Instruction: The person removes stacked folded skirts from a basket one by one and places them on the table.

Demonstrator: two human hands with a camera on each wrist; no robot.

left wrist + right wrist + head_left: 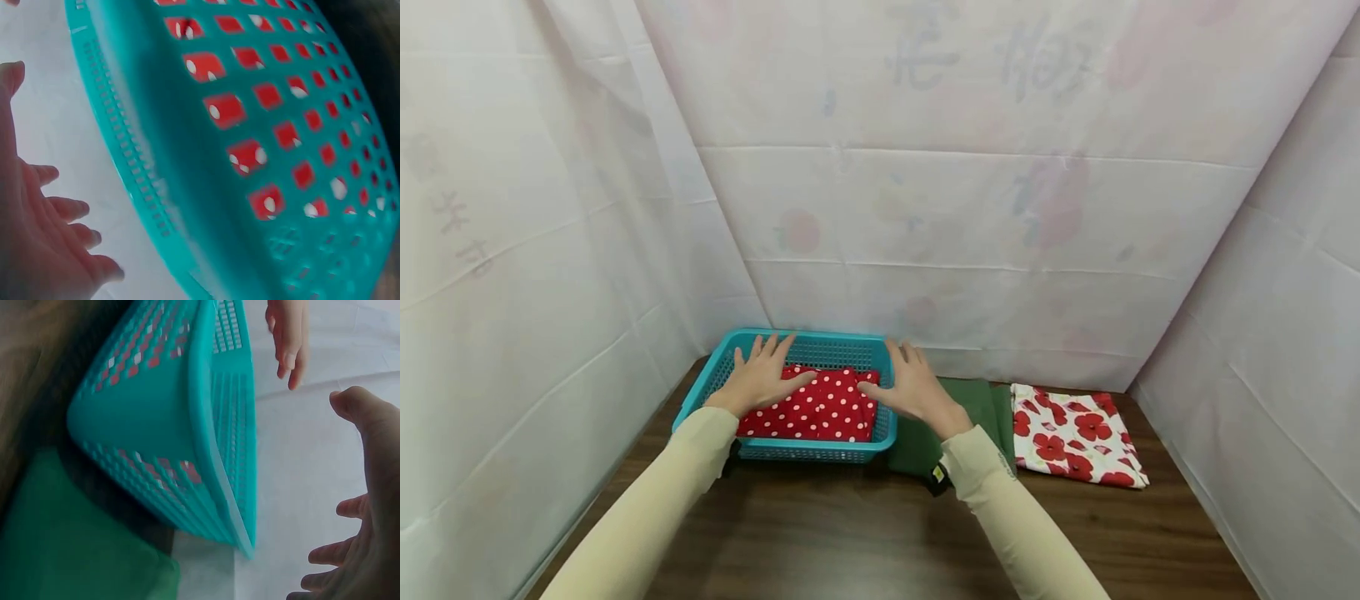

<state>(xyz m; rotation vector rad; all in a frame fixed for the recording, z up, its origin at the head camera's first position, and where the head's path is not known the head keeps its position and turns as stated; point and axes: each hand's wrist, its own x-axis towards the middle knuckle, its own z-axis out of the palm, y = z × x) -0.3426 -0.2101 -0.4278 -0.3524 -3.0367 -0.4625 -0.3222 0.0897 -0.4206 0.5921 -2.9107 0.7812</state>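
Note:
Both hands hover over a turquoise plastic basket (820,446) with a perforated wall. Inside it lies a folded red cloth with white polka dots (820,408). My left hand (758,379) is above the basket's left part, fingers spread and holding nothing. Over the right rim is my right hand (917,387), also with spread fingers and nothing in them. In the left wrist view the red cloth shows through the holes of the basket wall (187,162). The right wrist view has the basket's corner (144,419) beside the right hand (369,506), with a gap between them.
Right of the basket, partly behind the right forearm, lies a folded dark green cloth (977,400). Beside it is a folded white cloth with red flowers (1075,437). Everything rests on a dark wooden table (820,542). White printed sheets (962,208) hang at the back and both sides.

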